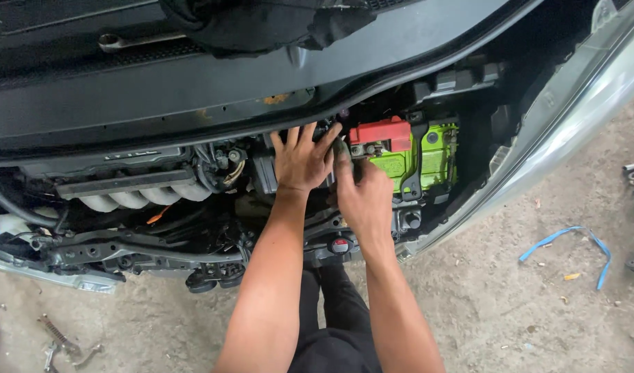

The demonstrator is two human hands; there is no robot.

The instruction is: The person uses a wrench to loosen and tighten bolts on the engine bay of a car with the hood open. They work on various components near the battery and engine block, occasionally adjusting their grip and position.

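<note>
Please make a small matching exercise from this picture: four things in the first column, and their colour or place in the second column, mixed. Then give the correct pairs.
Column one:
1. battery
2. terminal cover
3. strap
4. wrench

Column two:
A. blue, lying on the concrete floor at the right
B. red, on top of the battery
C. bright green, in the engine bay beside the right hand
D. metal, resting on the dark panel at the top left

Pairs: 1-C, 2-B, 3-A, 4-D
</note>
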